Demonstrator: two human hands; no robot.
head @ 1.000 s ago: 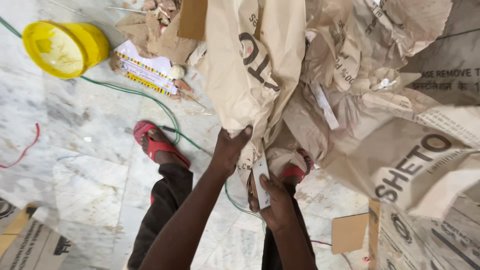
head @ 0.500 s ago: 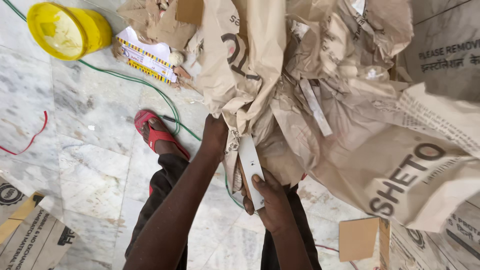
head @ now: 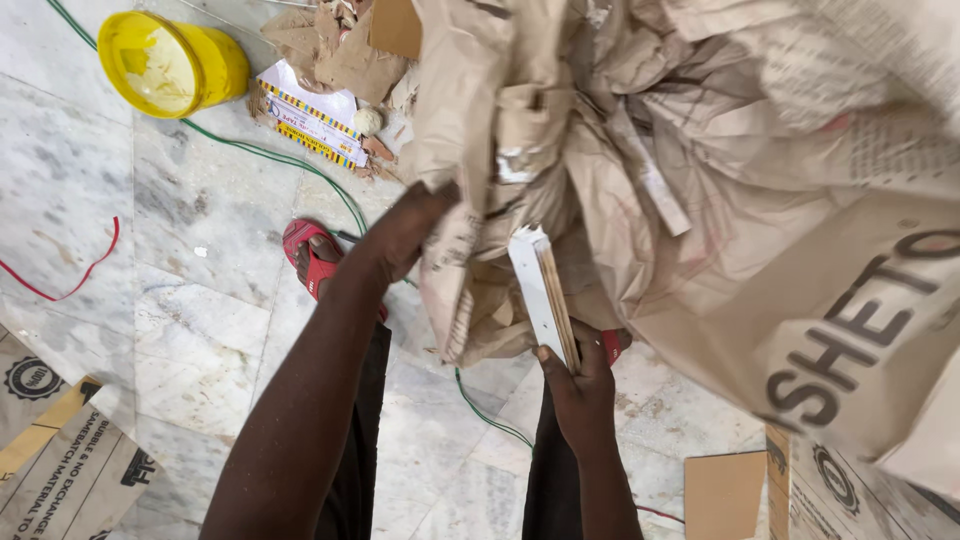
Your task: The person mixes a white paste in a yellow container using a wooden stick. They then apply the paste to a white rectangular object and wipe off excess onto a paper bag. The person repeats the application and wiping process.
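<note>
My left hand point(head: 405, 228) grips the edge of a big crumpled brown paper wrapping point(head: 700, 200) that hangs in front of me and fills the right half of the head view. My right hand point(head: 580, 385) holds a narrow white-faced board strip point(head: 540, 295) by its lower end, its upper end pointing into the folds of the paper. My fingers are closed around it. My feet in red sandals point(head: 310, 255) stand on the marble floor point(head: 180, 250) below.
A yellow plastic bucket point(head: 175, 65) stands at the top left, with a green cable point(head: 280, 160) running past it. A flat striped box point(head: 310, 115) and paper scraps lie beside it. Cardboard sheets point(head: 60, 450) lie bottom left, another piece point(head: 725, 490) bottom right. A red wire point(head: 75, 275) is at left.
My right hand has drawn the white strip further out of the paper, so more of it shows. My left hand has moved up along the paper's edge.
</note>
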